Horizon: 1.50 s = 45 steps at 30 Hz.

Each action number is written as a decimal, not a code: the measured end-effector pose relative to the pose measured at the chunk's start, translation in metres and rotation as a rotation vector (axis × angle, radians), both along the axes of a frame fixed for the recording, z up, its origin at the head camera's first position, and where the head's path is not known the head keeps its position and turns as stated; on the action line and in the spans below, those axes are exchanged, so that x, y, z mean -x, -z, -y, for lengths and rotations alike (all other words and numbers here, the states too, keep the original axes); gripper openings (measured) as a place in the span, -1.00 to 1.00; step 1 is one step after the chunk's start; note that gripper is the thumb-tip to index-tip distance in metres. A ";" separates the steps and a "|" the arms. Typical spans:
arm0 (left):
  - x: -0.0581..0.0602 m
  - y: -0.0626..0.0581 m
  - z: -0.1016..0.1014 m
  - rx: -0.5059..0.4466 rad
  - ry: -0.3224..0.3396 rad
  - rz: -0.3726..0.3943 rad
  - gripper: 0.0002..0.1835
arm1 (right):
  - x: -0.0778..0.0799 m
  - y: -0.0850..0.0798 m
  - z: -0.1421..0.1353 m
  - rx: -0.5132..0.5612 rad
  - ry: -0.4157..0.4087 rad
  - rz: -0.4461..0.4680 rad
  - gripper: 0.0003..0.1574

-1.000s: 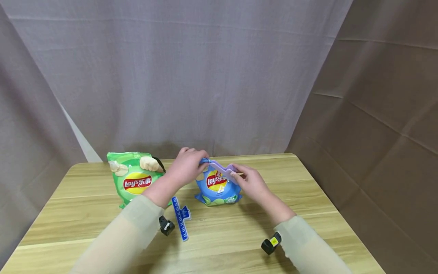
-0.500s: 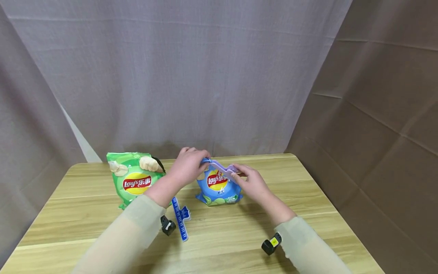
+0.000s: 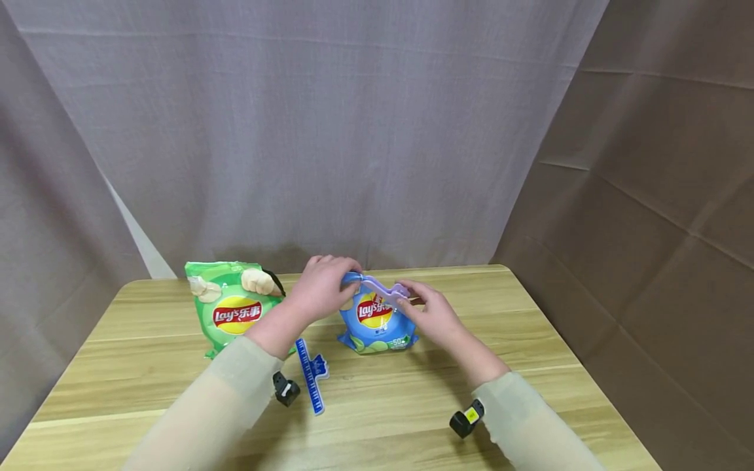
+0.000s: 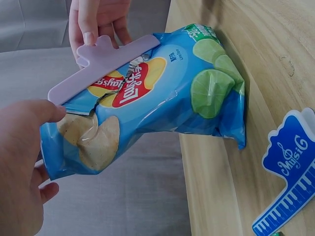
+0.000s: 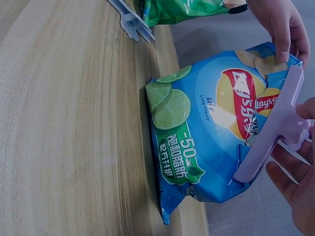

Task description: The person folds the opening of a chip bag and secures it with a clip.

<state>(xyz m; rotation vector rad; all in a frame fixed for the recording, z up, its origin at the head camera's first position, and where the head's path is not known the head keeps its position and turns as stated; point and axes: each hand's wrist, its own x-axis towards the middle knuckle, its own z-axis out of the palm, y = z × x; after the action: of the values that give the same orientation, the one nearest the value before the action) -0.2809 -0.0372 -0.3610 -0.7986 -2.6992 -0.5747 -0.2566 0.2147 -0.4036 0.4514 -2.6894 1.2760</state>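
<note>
A blue bag of Lay's lime chips stands on the table, its top folded over toward the front. Across the fold lies a lilac bag clip. My right hand pinches the clip's handle between thumb and fingers, as the right wrist view also shows. At the bag's other top corner, my left hand grips the folded film, the thumb right at the clip's end. Torn silver edges show along the fold in the left wrist view.
A green Lay's bag with a black strip at its top corner stands to the left, partly behind my left forearm. A blue piano-pattern clip lies on the wooden table in front. Grey curtains hang behind.
Both hands keep their hold on the bag and the lilac clip, with only a very slight shift to the right. The green bag and blue clip stay put.
</note>
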 end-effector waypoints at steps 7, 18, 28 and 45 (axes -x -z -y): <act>0.000 0.000 0.002 -0.022 0.004 0.009 -0.67 | 0.004 0.004 -0.002 0.035 -0.045 -0.017 -0.38; 0.002 0.002 0.005 -0.040 -0.001 0.002 -0.62 | 0.010 0.007 -0.006 0.052 -0.076 -0.038 -0.29; -0.001 -0.001 0.005 -0.043 -0.009 0.016 -0.60 | 0.011 0.008 -0.006 0.069 -0.077 -0.044 -0.32; 0.009 0.009 0.013 -0.067 -0.052 0.007 -0.48 | 0.012 0.012 -0.008 0.103 -0.047 -0.001 -0.29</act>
<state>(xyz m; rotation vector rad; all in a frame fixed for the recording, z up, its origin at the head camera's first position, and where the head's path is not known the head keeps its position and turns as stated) -0.2902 -0.0498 -0.3697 -0.7084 -2.6830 -0.6538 -0.2689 0.2229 -0.4153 0.5056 -2.6114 1.4186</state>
